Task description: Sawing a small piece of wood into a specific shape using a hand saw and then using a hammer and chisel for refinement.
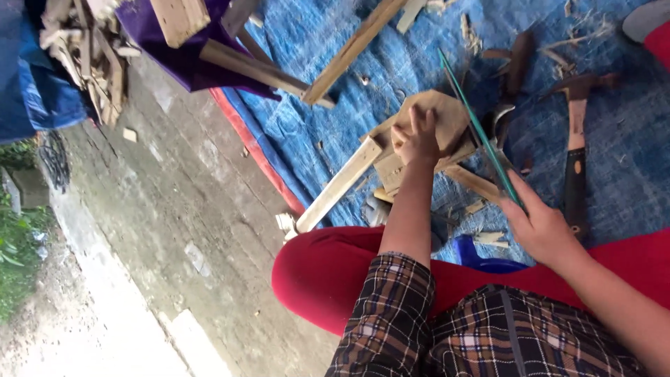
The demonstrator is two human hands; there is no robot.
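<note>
The left hand (417, 136) presses down on a flat wooden block (447, 119) lying on a blue tarp (628, 167). A pale wooden slat (338, 187) juts out from under the block toward the near left. The right hand (541, 227) grips a thin green-edged saw blade (481, 132), which slants up across the block's right side. To the right lies a hammer (576, 150) with a dark handle. Wood scraps (84, 49) are heaped at the far left.
</note>
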